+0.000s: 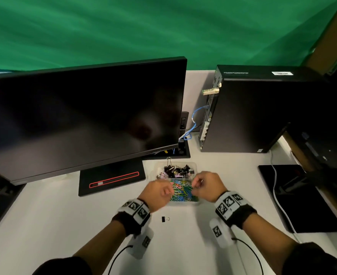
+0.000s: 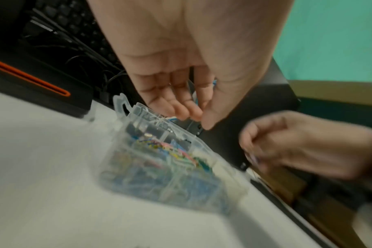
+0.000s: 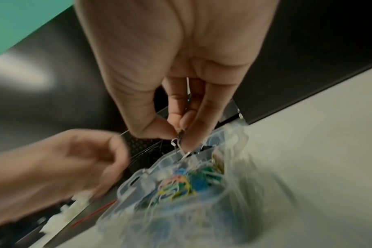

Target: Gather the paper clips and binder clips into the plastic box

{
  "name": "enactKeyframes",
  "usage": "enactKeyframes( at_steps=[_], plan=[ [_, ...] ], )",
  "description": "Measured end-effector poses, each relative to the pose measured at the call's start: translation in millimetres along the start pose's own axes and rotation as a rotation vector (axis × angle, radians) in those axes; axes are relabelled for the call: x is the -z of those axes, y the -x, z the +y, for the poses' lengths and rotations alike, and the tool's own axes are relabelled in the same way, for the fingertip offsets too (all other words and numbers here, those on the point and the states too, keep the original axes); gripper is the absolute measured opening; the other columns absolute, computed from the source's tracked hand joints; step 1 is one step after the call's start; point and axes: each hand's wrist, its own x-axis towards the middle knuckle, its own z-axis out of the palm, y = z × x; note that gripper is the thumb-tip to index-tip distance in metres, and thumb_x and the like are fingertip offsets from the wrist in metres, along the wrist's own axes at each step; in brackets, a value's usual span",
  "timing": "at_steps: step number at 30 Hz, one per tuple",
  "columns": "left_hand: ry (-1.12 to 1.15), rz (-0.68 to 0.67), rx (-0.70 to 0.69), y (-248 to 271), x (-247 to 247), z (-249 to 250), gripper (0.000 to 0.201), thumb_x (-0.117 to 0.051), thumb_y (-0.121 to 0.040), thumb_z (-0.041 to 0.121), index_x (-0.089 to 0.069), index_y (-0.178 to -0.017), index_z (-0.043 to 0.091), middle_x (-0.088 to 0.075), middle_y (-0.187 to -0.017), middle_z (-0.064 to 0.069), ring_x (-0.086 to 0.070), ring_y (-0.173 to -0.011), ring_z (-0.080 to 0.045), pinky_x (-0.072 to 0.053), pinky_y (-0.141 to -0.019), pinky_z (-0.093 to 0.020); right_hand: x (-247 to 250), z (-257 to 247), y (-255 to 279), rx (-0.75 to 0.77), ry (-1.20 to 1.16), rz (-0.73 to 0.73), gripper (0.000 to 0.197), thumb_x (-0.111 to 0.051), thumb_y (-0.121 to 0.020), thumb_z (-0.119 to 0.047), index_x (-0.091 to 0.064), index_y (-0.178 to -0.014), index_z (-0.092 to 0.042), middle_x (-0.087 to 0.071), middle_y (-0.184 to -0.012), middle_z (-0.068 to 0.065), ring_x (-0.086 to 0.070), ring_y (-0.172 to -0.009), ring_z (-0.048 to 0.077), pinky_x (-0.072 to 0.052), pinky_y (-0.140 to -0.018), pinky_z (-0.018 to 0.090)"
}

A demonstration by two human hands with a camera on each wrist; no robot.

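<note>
A clear plastic box point(image 1: 193, 165) stands on the white desk in front of the monitor. Its far compartment holds black binder clips point(image 1: 175, 169) and its near one coloured paper clips point(image 1: 183, 190). My right hand point(image 3: 178, 134) hovers over the box point(image 3: 138, 177) and pinches a small binder clip point(image 3: 177, 141) with silver wire handles between thumb and fingertips. My left hand point(image 2: 193, 114) hangs over the box's left edge point(image 2: 125, 107) with loosely curled fingers and nothing visible in them. One black binder clip point(image 1: 165, 218) lies loose on the desk between my wrists.
A dark monitor point(image 1: 80, 116) on a black stand point(image 1: 112, 179) fills the left. A black computer tower point(image 1: 248, 110) stands at the back right, with a black pad point(image 1: 298, 197) and a white cable point(image 1: 278, 197) to the right. Bare desk lies in front.
</note>
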Motion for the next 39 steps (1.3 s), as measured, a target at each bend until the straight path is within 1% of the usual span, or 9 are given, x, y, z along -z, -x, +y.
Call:
enactKeyframes(
  at_steps=[3, 7, 11, 14, 17, 20, 28, 34, 39],
  plan=[
    [-0.157, -0.138, -0.038, 25.5, -15.2, -7.5, 0.015, -0.055, -0.082, 0.017, -0.065, -0.093, 0.014, -0.058, -0.087, 0.004, -0.053, -0.073, -0.006, -0.04, -0.071, -0.015, 7.8, -6.8, -20.8, -0.007, -0.005, 0.096, 0.018, -0.071, -0.065, -0.004, -0.061, -0.065, -0.019, -0.055, -0.065, -0.004, -0.048, -0.058, 0.002, -0.033, -0.05, 0.009],
    [-0.26, -0.182, 0.029, 44.5, -34.3, -21.5, 0.03, -0.051, -0.086, 0.02, -0.059, -0.115, 0.018, -0.054, -0.12, -0.001, -0.054, -0.11, -0.017, -0.042, -0.098, -0.026, 4.5, -4.0, -40.9, -0.026, -0.029, 0.171, 0.02, -0.067, -0.07, 0.0, -0.063, -0.066, -0.019, -0.057, -0.062, -0.004, -0.051, -0.059, 0.008, -0.036, -0.054, 0.012],
    [-0.302, -0.204, 0.069, 50.3, -41.4, -25.4, 0.038, -0.049, -0.09, 0.017, -0.05, -0.128, 0.017, -0.045, -0.132, -0.002, -0.043, -0.123, -0.018, -0.033, -0.106, -0.025, -4.1, 2.3, -45.6, -0.056, -0.053, 0.191, 0.017, -0.062, -0.079, -0.003, -0.065, -0.091, -0.015, -0.063, -0.083, 0.002, -0.056, -0.071, 0.016, -0.042, -0.066, 0.02],
    [-0.321, -0.195, 0.091, 50.5, -43.8, -24.5, 0.035, -0.048, -0.091, 0.014, -0.052, -0.126, 0.016, -0.048, -0.128, -0.005, -0.045, -0.12, -0.019, -0.035, -0.104, -0.026, -12.6, 2.0, -30.1, 0.006, -0.024, 0.183, 0.021, -0.063, -0.08, -0.008, -0.063, -0.101, -0.014, -0.059, -0.087, -0.002, -0.054, -0.077, 0.016, -0.043, -0.072, 0.025],
    [-0.3, -0.192, 0.113, 49.4, -45.0, -25.9, 0.031, -0.049, -0.09, 0.015, -0.056, -0.121, 0.015, -0.053, -0.122, -0.006, -0.05, -0.114, -0.021, -0.039, -0.098, -0.026, -29.7, 6.8, -5.6, 0.103, 0.068, 0.016, 0.011, -0.069, -0.077, -0.018, -0.065, -0.086, -0.016, -0.06, -0.083, -0.001, -0.056, -0.076, 0.014, -0.046, -0.071, 0.023],
    [-0.237, -0.156, 0.105, 47.9, -43.0, -24.4, 0.029, -0.054, -0.085, 0.017, -0.06, -0.113, 0.015, -0.055, -0.117, -0.005, -0.056, -0.105, -0.021, -0.041, -0.089, -0.023, -45.9, 17.9, 11.5, 0.143, 0.208, -0.111, 0.008, -0.063, -0.079, -0.017, -0.066, -0.087, -0.016, -0.06, -0.086, 0.001, -0.05, -0.081, 0.015, -0.037, -0.069, 0.019],
    [-0.107, 0.117, 0.024, 7.8, -12.0, 0.6, 0.033, -0.056, -0.088, 0.018, -0.055, -0.12, 0.016, -0.04, -0.101, 0.006, -0.048, -0.081, -0.009, -0.039, -0.079, -0.016, -57.4, 26.8, 28.8, 0.191, 0.211, -0.049, 0.02, -0.052, -0.084, -0.005, -0.068, -0.087, -0.016, -0.066, -0.094, 0.006, -0.052, -0.094, 0.02, -0.038, -0.078, 0.022],
    [-0.22, 0.141, 0.173, -23.9, -4.1, -6.1, 0.034, -0.052, -0.088, 0.013, -0.055, -0.122, 0.018, -0.051, -0.118, -0.005, -0.047, -0.112, -0.022, -0.04, -0.099, -0.032, -55.4, 27.2, 43.9, 0.18, 0.204, -0.064, 0.02, -0.052, -0.086, -0.008, -0.069, -0.09, -0.018, -0.066, -0.098, 0.004, -0.05, -0.095, 0.015, -0.039, -0.08, 0.021],
    [-0.206, 0.218, 0.165, -16.9, 4.1, -11.0, 0.039, -0.048, -0.083, 0.007, -0.055, -0.118, 0.022, -0.049, -0.122, -0.003, -0.04, -0.118, -0.022, -0.036, -0.102, -0.037, -43.8, 24.0, 47.1, 0.189, 0.156, -0.036, 0.02, -0.057, -0.083, -0.01, -0.068, -0.098, -0.018, -0.065, -0.098, 0.002, -0.051, -0.092, 0.014, -0.033, -0.075, 0.01]
  ],
)
